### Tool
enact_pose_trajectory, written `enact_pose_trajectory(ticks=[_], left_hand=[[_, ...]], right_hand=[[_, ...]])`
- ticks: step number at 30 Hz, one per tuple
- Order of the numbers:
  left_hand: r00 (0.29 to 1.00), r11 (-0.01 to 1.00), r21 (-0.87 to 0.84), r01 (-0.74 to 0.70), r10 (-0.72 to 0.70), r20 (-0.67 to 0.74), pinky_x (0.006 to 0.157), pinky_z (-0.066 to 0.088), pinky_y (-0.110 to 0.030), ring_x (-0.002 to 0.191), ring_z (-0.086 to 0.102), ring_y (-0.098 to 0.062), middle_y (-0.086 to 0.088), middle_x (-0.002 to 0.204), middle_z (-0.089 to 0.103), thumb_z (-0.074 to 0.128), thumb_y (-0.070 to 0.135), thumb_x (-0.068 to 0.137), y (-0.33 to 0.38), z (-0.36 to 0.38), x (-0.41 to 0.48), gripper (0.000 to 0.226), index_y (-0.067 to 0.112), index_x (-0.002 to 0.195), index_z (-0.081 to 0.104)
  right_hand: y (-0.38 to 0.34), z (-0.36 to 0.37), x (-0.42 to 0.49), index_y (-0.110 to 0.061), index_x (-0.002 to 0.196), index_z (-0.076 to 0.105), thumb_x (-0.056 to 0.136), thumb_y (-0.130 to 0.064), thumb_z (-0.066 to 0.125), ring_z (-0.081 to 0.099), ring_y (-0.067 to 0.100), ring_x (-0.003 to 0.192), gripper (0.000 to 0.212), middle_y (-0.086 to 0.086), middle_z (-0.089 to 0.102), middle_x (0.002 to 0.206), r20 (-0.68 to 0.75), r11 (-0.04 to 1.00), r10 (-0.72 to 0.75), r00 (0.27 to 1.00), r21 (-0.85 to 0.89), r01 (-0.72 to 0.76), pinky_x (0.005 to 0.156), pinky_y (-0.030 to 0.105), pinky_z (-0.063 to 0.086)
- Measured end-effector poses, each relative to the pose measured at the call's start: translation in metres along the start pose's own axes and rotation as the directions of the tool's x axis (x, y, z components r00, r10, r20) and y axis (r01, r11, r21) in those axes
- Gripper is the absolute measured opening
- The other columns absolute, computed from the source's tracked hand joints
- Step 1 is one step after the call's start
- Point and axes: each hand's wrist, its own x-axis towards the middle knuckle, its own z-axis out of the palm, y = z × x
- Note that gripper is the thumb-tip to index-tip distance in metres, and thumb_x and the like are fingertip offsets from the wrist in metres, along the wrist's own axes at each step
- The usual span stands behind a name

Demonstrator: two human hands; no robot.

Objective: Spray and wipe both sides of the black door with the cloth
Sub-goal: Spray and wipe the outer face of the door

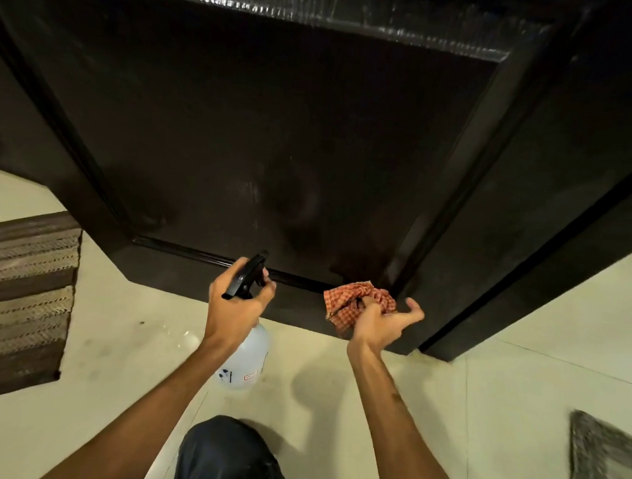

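One cloth (354,305), one spray bottle (243,354), one door (277,124).

One panelled black door (277,132); one clear plastic spray bottle with black trigger head (243,361); one red-checked cloth (355,302); two bare hands; apparently two floor mats, brown striped (15,293) and grey (605,469).
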Motion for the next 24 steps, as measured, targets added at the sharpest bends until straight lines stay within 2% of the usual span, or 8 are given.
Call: enact_pose_trajectory(ticks=[6,9,12,16,18,20,22,24], left_hand=[[0.997,0.999,-0.030,-0.032,0.034,0.069,0.042,0.046,-0.023,0.054,0.054,-0.007,0.005,0.080,0.068,0.075,-0.001,0.091,0.023,0.033,-0.016,0.012,0.006,0.097,0.067],[0.989,0.996,-0.018,-0.090,0.091,0.114,0.048,0.047,-0.019,0.059,0.056,-0.009,-0.002,0.081,0.066,0.074,-0.001,0.091,0.035,0.043,-0.018,0.014,0.009,0.094,0.065],[0.982,0.992,-0.001,-0.128,0.127,0.138,0.047,0.045,-0.021,0.058,0.055,-0.011,-0.003,0.079,0.065,0.073,0.000,0.092,0.042,0.051,-0.020,0.014,0.010,0.092,0.064],[0.980,0.992,0.001,-0.129,0.127,0.155,0.043,0.044,-0.025,0.053,0.052,-0.010,-0.003,0.078,0.066,0.074,0.001,0.093,0.046,0.067,-0.026,0.014,0.011,0.092,0.064],[0.978,0.993,0.000,-0.120,0.118,0.170,0.043,0.044,-0.026,0.054,0.053,-0.011,-0.003,0.079,0.066,0.074,0.001,0.093,0.045,0.077,-0.026,0.014,0.011,0.092,0.064],[0.976,0.994,-0.008,-0.107,0.107,0.192,0.044,0.044,-0.027,0.057,0.053,-0.014,-0.006,0.081,0.067,0.073,0.001,0.093,0.043,0.083,-0.028,0.013,0.011,0.092,0.064],[0.970,0.995,-0.001,-0.102,0.100,0.221,0.045,0.044,-0.027,0.058,0.053,-0.016,-0.013,0.082,0.066,0.073,0.001,0.093,0.038,0.093,-0.031,0.012,0.010,0.092,0.064],[0.970,0.996,0.009,-0.094,0.090,0.227,0.044,0.042,-0.027,0.056,0.050,-0.017,-0.017,0.081,0.064,0.073,0.001,0.093,0.035,0.097,-0.033,0.013,0.009,0.090,0.064]], right_hand=[[-0.071,-0.022,-0.021,-0.011,0.121,0.055,0.079,0.006,0.080,0.070,0.004,0.101,0.051,0.001,0.073,0.113,0.103,0.921,-0.380,0.919,0.129,0.366,0.084,0.019,0.054],[-0.109,-0.033,-0.027,-0.004,0.127,0.062,0.081,0.011,0.074,0.065,0.007,0.116,0.050,-0.004,0.069,0.121,0.130,0.749,-0.661,0.739,0.165,0.641,0.095,0.021,0.052],[-0.135,-0.044,-0.010,0.001,0.128,0.066,0.083,0.011,0.072,0.058,0.023,0.124,0.046,0.015,0.057,0.130,0.077,0.467,-0.883,0.462,0.070,0.881,0.102,0.033,0.052],[-0.126,-0.063,0.038,-0.003,0.122,0.070,0.082,0.003,0.073,0.057,0.031,0.114,0.041,0.017,0.061,0.121,-0.036,0.389,-0.921,0.388,-0.140,0.911,0.090,0.043,0.050],[-0.096,-0.073,0.054,-0.007,0.117,0.072,0.079,-0.006,0.075,0.056,0.030,0.111,0.038,0.011,0.065,0.119,-0.062,0.436,-0.898,0.436,-0.269,0.859,0.091,0.038,0.040],[-0.061,-0.077,0.056,-0.004,0.116,0.067,0.079,-0.004,0.072,0.055,0.029,0.108,0.037,0.012,0.065,0.117,-0.108,0.621,-0.783,0.613,-0.209,0.756,0.093,0.038,0.042],[-0.031,-0.077,0.058,-0.001,0.114,0.059,0.079,0.009,0.061,0.058,0.027,0.101,0.036,0.014,0.063,0.110,-0.193,0.881,-0.472,0.860,-0.053,0.471,0.090,0.039,0.049],[-0.010,-0.070,0.066,-0.008,0.108,0.053,0.089,0.010,0.052,0.060,0.026,0.094,0.026,0.014,0.062,0.106,-0.204,0.982,0.020,0.979,0.186,0.019,0.078,0.036,0.051]])
